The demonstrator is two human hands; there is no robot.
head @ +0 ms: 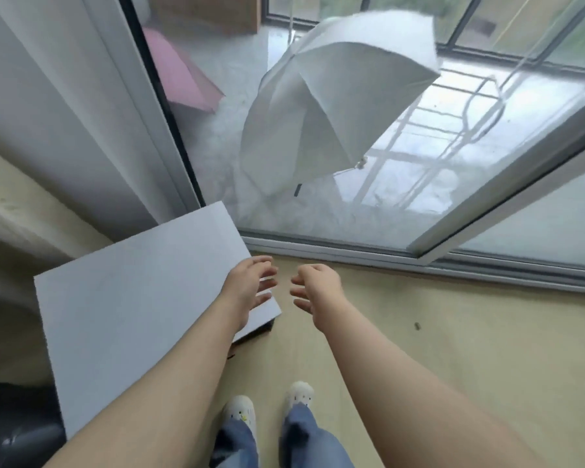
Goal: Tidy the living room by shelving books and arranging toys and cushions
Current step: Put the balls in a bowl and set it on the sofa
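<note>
Both my arms reach forward over the beige floor (419, 349). My left hand (250, 285) hovers above the near corner of a flat white board (132, 298), fingers loosely spread and holding nothing. My right hand (318, 288) is beside it, fingers relaxed and slightly curled, empty too. An open white umbrella (331, 106) lies beyond the glass door on the balcony floor. No books, toys or cushions are plainly in view.
A sliding glass door with its track (352, 255) runs across ahead. A pink object (179, 76) lies on the balcony at the left, a wooden cabinet (210, 11) behind it. White curtain (65, 113) hangs at left. My slippered feet (267, 407) stand below.
</note>
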